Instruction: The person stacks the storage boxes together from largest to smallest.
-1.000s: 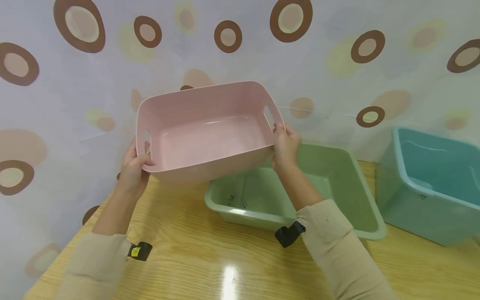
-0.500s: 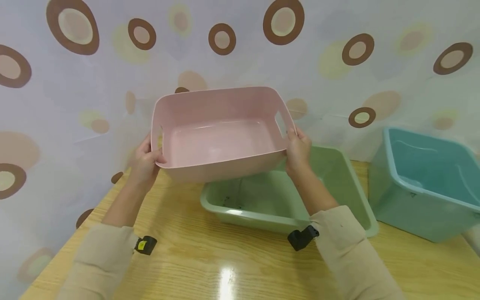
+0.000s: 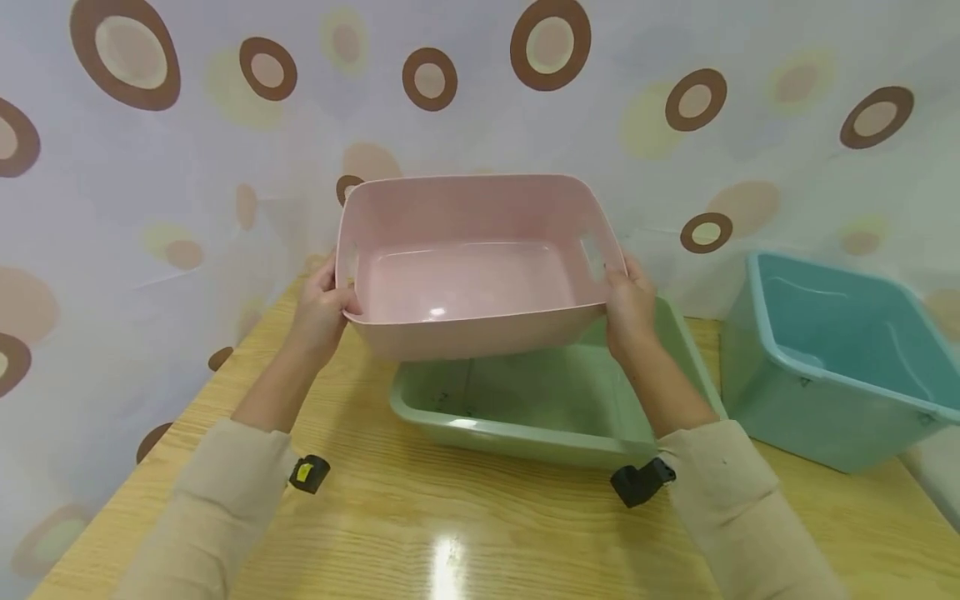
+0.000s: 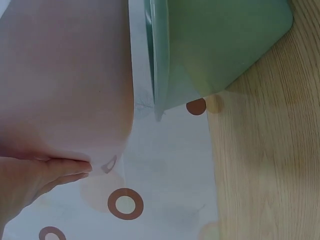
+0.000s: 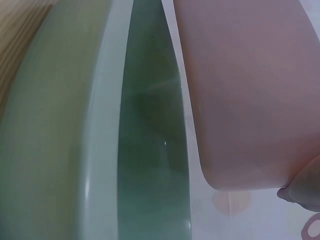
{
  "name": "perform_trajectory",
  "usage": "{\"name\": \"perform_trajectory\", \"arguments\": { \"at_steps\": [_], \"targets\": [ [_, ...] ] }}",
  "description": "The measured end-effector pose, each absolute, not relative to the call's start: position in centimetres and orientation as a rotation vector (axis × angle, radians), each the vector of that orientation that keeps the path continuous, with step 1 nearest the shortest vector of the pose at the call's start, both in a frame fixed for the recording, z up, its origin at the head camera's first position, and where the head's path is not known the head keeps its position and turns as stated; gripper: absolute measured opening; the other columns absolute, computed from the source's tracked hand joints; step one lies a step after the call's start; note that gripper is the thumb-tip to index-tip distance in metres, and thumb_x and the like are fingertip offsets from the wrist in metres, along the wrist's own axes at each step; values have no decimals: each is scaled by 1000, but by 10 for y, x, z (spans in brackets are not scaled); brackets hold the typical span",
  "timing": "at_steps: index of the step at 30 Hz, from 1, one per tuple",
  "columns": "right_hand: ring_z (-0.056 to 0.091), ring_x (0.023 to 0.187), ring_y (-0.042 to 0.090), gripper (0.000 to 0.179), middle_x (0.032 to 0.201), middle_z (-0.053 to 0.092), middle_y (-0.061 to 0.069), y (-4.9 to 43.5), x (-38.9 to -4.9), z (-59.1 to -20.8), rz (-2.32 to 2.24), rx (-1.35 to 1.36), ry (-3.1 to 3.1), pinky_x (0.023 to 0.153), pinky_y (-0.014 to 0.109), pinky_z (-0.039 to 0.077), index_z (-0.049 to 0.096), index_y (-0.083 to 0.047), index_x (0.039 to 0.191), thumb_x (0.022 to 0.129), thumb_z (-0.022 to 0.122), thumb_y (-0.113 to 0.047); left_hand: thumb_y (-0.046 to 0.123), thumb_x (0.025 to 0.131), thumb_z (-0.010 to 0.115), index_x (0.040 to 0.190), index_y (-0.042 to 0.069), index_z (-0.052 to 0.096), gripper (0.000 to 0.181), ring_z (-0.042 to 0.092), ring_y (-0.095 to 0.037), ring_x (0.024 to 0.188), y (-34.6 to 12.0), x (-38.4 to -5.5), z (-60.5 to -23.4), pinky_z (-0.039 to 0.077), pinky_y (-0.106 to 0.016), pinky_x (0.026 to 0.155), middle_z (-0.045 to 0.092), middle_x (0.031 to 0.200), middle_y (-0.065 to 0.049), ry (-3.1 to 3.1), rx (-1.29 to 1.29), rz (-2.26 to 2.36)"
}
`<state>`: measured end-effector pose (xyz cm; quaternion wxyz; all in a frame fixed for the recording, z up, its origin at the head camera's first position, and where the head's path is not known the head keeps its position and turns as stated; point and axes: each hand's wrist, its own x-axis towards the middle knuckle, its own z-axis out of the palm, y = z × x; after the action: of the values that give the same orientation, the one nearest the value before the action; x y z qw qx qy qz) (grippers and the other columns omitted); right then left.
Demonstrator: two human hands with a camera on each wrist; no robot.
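Observation:
A pink plastic storage bin (image 3: 465, 283) with cut-out end handles hangs in the air, tilted so its inside faces me. My left hand (image 3: 321, 310) grips its left end, thumb over the near rim corner; the fingers lie along the outside in the left wrist view. At the other end my right hand (image 3: 630, 307) holds the rim near the right handle hole. Beneath stands a larger green bin (image 3: 525, 442) on the table, partly covered by the pink one. In the right wrist view a gap shows between the pink bin (image 5: 250, 100) and the green bin (image 5: 105, 125).
A blue bin (image 3: 817, 408) stands on the wooden table (image 3: 375, 517) at the right. Behind the table hangs a pale wall covering (image 3: 480, 125) with brown circles. A black wrist camera (image 3: 641, 482) sits by the right cuff.
Both hands have carried the pink bin to the right, levelling its rim, and it now covers more of the green bin's left part. The view has turned slightly right.

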<state>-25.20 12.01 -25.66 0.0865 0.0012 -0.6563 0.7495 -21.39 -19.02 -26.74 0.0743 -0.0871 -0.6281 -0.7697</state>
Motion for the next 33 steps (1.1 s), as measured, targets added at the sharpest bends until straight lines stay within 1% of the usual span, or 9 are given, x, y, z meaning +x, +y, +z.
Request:
{"name": "perform_trajectory", "arguments": {
  "at_steps": [3,7,11,15,17,21,23,31,33],
  "targets": [
    [30,132,13,45,150,31,1,129,-250,-255,2235,-53,-1913,112,29,27,33,-8,144,100,30,-15,-18,63,29,148,4,11,90,34,-24,124,-182,-219,-267,40,-23,93,17,155,-10,-1898,-269,-2308],
    [36,123,11,43,144,37,2,137,-248,-253,2248,-109,-1868,108,28,30,39,-10,142,99,34,-15,-18,61,30,147,4,19,90,41,-21,111,-173,-226,-270,43,-18,82,30,149,-14,-1921,-264,-2266],
    [33,130,13,44,148,34,1,145,-245,-255,2253,-97,-1854,111,28,27,36,-10,143,99,32,-14,-18,59,32,145,1,26,88,42,-24,111,-167,-231,-274,43,-21,83,36,144,-18,-1989,-235,-2165],
    [30,133,13,45,151,31,1,149,-243,-257,2234,-105,-1851,112,28,26,34,-8,144,98,28,-8,-18,58,33,145,1,25,89,37,-25,123,-162,-233,-277,39,-30,95,31,148,-17,-2033,-201,-2109],
    [29,133,11,47,151,30,1,152,-242,-257,2218,-128,-1860,113,27,25,32,-7,144,97,27,-5,-20,58,33,145,0,23,90,32,-21,130,-159,-235,-279,38,-29,97,26,151,-14,-2016,-205,-2117],
    [24,134,7,51,153,26,0,158,-237,-257,2223,-157,-1845,112,25,24,26,-7,146,95,24,-1,-23,56,33,144,-1,21,92,26,-17,136,-152,-236,-282,42,-16,85,20,154,-10,-1972,-245,-2129],
    [23,133,6,52,154,24,0,161,-235,-257,2226,-170,-1843,111,23,24,25,-8,146,95,23,-2,-24,55,33,144,-1,22,92,28,-17,135,-148,-237,-282,43,-11,76,23,153,-10,-1958,-252,-2139],
    [26,129,9,54,153,26,0,178,-229,-267,2168,-124,-1938,85,15,34,27,-11,146,94,23,-1,-23,58,36,145,-1,19,90,26,-19,138,-138,-237,-281,43,-9,74,21,153,-11,-2037,-242,-2115],
    [23,132,9,57,155,22,1,183,-228,-270,2141,-60,-1988,86,15,33,25,-9,147,91,21,2,-22,58,36,145,-2,19,90,26,-19,138,-136,-237,-281,42,-8,74,21,153,-12,-2052,-240,-2109]
  ]
}}
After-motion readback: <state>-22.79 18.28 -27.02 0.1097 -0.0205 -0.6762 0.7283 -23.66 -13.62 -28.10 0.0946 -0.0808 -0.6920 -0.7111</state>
